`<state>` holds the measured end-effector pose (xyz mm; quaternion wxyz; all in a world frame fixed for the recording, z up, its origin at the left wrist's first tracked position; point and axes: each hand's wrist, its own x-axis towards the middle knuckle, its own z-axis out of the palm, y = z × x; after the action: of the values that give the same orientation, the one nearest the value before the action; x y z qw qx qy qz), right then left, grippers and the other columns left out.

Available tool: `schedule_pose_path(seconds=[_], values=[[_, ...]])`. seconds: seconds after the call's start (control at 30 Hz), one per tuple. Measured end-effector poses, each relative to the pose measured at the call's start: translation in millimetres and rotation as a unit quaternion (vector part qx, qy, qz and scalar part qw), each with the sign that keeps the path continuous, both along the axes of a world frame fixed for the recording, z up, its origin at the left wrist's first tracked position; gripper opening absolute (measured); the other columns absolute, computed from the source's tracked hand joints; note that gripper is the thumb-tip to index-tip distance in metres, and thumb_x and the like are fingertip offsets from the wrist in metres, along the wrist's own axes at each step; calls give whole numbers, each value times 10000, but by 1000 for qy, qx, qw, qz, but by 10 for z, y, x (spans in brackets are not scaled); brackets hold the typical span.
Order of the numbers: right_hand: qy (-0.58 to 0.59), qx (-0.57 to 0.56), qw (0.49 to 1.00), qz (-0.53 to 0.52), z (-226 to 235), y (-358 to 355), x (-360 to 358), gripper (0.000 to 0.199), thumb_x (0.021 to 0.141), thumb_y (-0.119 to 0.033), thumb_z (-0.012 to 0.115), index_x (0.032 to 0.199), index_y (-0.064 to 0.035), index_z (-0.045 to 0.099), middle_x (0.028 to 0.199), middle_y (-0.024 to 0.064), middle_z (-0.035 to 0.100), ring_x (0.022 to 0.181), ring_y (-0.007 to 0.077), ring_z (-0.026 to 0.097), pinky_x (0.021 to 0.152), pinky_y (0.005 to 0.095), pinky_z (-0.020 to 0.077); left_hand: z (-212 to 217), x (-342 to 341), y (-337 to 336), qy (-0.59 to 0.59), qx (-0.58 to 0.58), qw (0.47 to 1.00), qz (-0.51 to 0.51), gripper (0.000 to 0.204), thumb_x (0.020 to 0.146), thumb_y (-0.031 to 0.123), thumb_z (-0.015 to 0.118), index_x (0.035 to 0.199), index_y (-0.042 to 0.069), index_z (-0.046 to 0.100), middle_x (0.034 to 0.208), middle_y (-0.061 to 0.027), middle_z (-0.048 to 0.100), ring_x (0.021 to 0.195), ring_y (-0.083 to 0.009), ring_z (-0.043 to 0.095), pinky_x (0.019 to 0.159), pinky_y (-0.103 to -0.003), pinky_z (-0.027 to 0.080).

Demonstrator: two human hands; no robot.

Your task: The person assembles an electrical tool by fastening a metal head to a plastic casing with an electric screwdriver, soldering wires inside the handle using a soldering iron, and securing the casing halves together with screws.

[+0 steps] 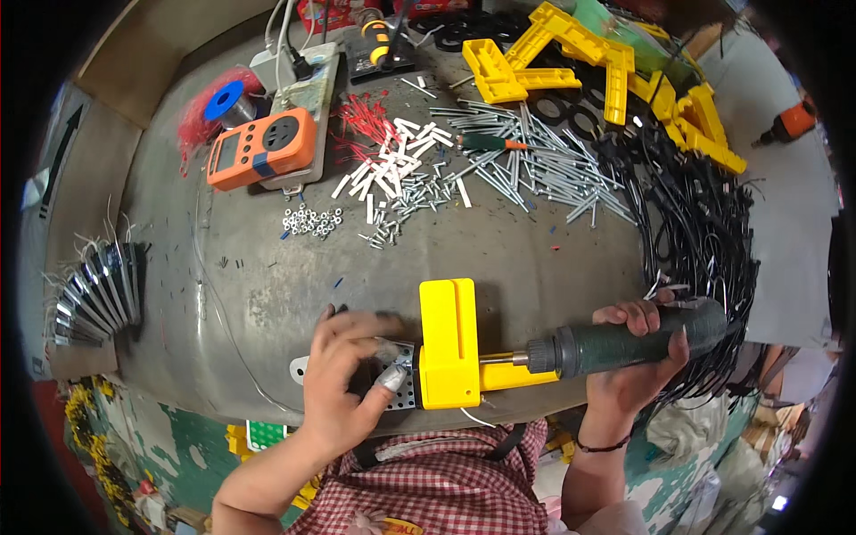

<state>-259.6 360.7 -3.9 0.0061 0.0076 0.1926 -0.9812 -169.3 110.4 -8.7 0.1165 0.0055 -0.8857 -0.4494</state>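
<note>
My right hand (635, 343) is wrapped round a dark cylindrical electric screwdriver (602, 347), held level with its bit pointing left. The bit's tip meets the right side of a yellow plastic housing (450, 357), which has a tall slotted part and an arm running right under the bit. My left hand (343, 379) grips the perforated metal part (406, 379) at the housing's left side; the thumb, wrapped in something silvery, presses on it, and the fingers are partly blurred. A white wire (479, 418) sticks out below the housing. What lies under my left palm is hidden.
Beyond my hands lie loose long bolts (544, 160), white sleeves (392, 165), small screws (423, 192) and nuts (310, 221). An orange meter (264, 150) stands at far left. Black cables (695, 214) heap at right, below yellow housings (615, 80). Metal strips (102, 294) fan out at left.
</note>
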Motion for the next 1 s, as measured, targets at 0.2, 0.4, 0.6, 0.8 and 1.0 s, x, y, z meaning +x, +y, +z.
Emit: schedule_pose_path(seconds=[0.2,0.4,0.6,0.8,1.0], values=[[41,-10,999,17,38,-36,-2,358,826,-196,577,1135,-61,457,815,4,453,795,130,472,871,329,380,-36,7,-52,-13,-67,996,-61,195,679,19,597,853,80,534,1070,-50,611,1025,-242,556,1008,-538,247],[37,13,999,-1,43,-91,-26,354,825,-206,580,1126,-70,451,813,-1,471,769,116,489,845,317,396,-9,-1,-45,-5,-67,995,-68,227,654,11,594,859,85,532,1050,-42,611,1016,-237,555,998,-537,257],[40,14,999,4,45,-91,-52,348,829,-201,574,1124,-70,446,806,2,475,769,118,494,842,319,398,-14,-12,-19,6,-66,995,-68,229,635,21,585,847,87,529,1039,-41,608,998,-239,552,986,-525,280],[52,31,998,-17,93,-107,-111,358,827,-205,568,1128,-59,442,793,9,461,759,128,487,843,324,401,-27,-96,6,6,-49,996,-68,228,666,33,567,883,75,512,1047,-59,600,985,-262,548,986,-507,293],[14,94,995,-21,184,133,-63,394,828,-262,567,1166,-99,447,776,-3,462,753,123,472,821,325,387,20,-164,-77,-48,-46,991,-113,375,700,239,698,939,51,476,1083,-114,570,999,-318,515,964,-488,295]])
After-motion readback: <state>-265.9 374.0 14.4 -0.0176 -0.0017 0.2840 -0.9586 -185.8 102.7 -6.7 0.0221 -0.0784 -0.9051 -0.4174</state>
